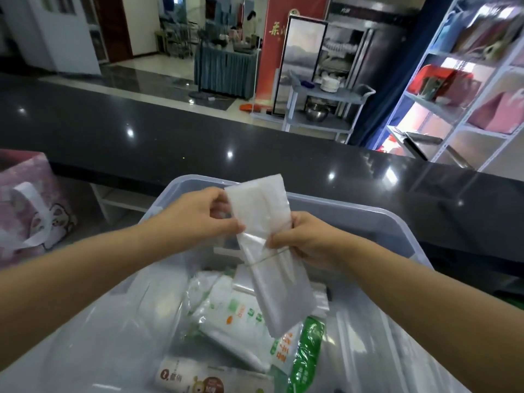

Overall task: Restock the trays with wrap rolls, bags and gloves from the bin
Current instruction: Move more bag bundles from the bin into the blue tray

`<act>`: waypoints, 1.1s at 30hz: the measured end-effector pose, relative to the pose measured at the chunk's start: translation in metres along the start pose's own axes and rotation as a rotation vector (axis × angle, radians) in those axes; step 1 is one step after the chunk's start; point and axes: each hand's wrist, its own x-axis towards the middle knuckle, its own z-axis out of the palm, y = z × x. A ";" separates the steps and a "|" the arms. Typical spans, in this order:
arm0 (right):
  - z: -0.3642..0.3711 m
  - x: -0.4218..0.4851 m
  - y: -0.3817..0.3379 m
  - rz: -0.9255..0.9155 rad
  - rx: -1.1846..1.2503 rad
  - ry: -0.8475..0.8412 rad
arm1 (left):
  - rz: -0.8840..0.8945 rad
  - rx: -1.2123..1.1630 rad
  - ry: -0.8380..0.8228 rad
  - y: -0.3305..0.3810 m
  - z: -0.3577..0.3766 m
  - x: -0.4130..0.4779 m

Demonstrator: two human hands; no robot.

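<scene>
Both my hands hold a flat bundle of clear plastic bags [266,245], tied with a thin rubber band, upright above the translucent bin [368,219]. My left hand [204,217] pinches the bundle's upper left edge. My right hand [300,239] grips its right side near the middle. Down in the bin lie a white pack with green and orange print [241,321], a green-printed bag pack [306,355] and a wrap roll with a brown label [192,378].
A dark polished counter [170,131] runs across behind the bin. A pink printed tote bag [31,208] stands at the left. White shelving with red and pink items [453,89] rises at the right. A grey cart with bowls [320,109] stands beyond the counter.
</scene>
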 end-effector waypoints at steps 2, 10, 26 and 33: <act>0.008 0.001 -0.004 -0.028 0.041 -0.058 | -0.028 -0.245 -0.002 0.011 0.001 0.001; -0.002 0.011 0.008 -0.012 0.008 -0.080 | -0.019 -0.396 0.205 0.016 -0.006 0.004; -0.024 0.040 0.149 0.044 -1.582 0.008 | 0.066 -0.221 0.407 -0.035 -0.043 0.021; -0.014 0.044 0.152 -0.165 -1.621 0.216 | 0.095 -0.241 0.375 -0.035 -0.042 0.025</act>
